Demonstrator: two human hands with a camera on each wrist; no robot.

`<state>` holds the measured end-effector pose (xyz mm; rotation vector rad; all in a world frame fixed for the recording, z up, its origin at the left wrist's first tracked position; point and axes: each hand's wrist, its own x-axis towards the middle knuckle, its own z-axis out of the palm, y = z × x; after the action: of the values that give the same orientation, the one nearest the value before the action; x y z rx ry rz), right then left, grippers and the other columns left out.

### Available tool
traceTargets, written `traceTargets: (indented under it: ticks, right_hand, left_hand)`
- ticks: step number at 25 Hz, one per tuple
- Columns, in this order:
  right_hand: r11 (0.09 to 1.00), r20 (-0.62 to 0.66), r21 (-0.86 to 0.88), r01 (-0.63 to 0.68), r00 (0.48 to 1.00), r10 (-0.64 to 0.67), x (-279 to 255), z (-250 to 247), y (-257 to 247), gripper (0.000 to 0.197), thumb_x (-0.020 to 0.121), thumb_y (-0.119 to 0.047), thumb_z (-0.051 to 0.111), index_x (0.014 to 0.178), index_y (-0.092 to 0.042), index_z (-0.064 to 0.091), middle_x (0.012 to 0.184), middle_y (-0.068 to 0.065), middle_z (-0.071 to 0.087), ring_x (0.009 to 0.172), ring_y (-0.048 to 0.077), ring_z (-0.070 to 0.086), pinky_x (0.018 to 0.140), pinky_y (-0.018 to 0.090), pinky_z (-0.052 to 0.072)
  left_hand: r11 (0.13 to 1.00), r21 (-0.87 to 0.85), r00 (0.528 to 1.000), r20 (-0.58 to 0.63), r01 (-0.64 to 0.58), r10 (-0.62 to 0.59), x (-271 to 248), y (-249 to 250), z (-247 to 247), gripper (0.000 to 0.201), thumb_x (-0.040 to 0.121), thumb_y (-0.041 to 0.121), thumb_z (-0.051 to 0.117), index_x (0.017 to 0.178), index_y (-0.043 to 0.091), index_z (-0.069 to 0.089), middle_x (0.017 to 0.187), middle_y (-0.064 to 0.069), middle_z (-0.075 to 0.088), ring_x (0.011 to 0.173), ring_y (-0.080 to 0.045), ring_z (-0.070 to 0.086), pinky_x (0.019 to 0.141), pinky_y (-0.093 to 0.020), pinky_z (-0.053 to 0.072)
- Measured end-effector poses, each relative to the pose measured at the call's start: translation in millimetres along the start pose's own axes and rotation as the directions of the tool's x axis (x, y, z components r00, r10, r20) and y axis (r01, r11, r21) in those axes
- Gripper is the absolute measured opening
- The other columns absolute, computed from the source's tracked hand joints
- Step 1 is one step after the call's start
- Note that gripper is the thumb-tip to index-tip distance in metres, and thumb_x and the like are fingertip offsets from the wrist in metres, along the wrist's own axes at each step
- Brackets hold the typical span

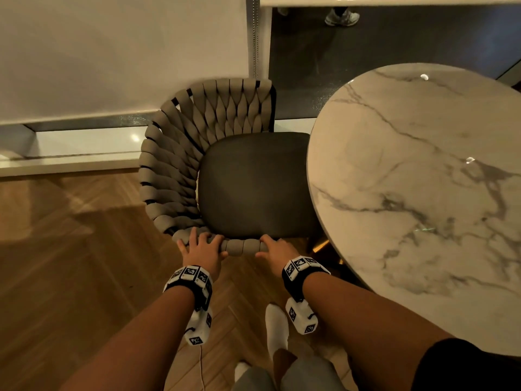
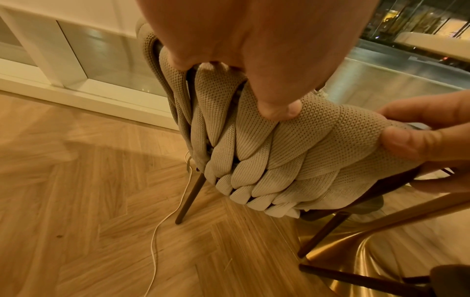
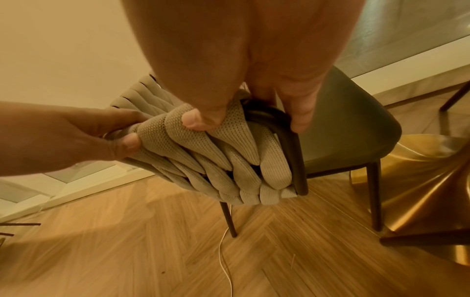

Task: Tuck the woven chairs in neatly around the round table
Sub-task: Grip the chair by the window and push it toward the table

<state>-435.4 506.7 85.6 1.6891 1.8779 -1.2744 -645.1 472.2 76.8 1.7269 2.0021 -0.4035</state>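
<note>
A woven chair (image 1: 180, 153) with a beige braided wrap-around back and a dark seat cushion (image 1: 253, 184) stands left of the round marble table (image 1: 417, 176); the seat's right edge lies under the tabletop rim. My left hand (image 1: 201, 248) grips the near end of the woven rail, thumb pressed into the weave (image 2: 277, 108). Just to its right, my right hand (image 1: 275, 246) grips the same rail at the dark frame end (image 3: 287, 128), thumb on the beige straps. The chair's dark legs (image 2: 189, 199) rest on the floor.
Herringbone wood floor (image 1: 84, 263) lies to the left. A white wall and low ledge (image 1: 70, 148) run behind the chair. The table's gold pedestal base (image 3: 437, 170) sits by the chair legs. A thin white cable (image 2: 155, 241) trails on the floor. My socked foot (image 1: 277, 325) stands below.
</note>
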Motion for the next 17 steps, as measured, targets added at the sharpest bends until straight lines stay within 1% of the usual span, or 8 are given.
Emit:
traceTargets:
  ticks: [5,9,12,17]
  right_hand:
    - [1.000,0.007,0.001,0.000,1.000,0.000,-4,-1,3,0.040,0.098,-0.043,0.050,0.133,-0.024,0.044,0.127,0.020,0.055,0.114,0.039,0.056,0.096,0.045,0.046]
    - [1.000,0.023,0.016,0.000,1.000,-0.001,-10,-1,9,0.041,0.098,-0.041,0.051,0.133,-0.023,0.043,0.129,0.021,0.054,0.116,0.039,0.055,0.098,0.044,0.046]
    - [1.000,0.020,0.005,0.000,1.000,-0.001,-13,-3,9,0.042,0.098,-0.039,0.053,0.133,-0.019,0.044,0.130,0.021,0.055,0.117,0.040,0.055,0.096,0.042,0.044]
    - [1.000,0.017,0.022,0.015,1.000,-0.015,-14,-8,9,0.042,0.097,-0.036,0.055,0.134,-0.019,0.045,0.132,0.020,0.055,0.120,0.039,0.054,0.099,0.040,0.043]
  left_hand:
    - [0.999,-0.034,1.000,-0.016,-0.011,0.010,-5,0,6,0.047,0.097,0.052,0.044,0.142,0.038,0.039,0.156,-0.004,0.032,0.152,-0.036,0.003,0.116,-0.071,0.005]
    - [0.999,-0.051,0.999,-0.033,-0.009,0.008,-13,6,14,0.047,0.097,0.051,0.045,0.141,0.038,0.040,0.157,-0.004,0.030,0.152,-0.035,0.002,0.115,-0.072,0.004]
    - [0.999,-0.045,1.000,-0.016,-0.001,0.001,-17,10,17,0.046,0.098,0.051,0.043,0.142,0.037,0.039,0.158,-0.005,0.027,0.152,-0.036,-0.001,0.114,-0.072,0.003]
    - [0.999,-0.039,1.000,-0.015,0.011,-0.012,-13,11,19,0.047,0.098,0.050,0.043,0.142,0.035,0.037,0.159,-0.006,0.023,0.152,-0.037,-0.003,0.113,-0.074,0.002]
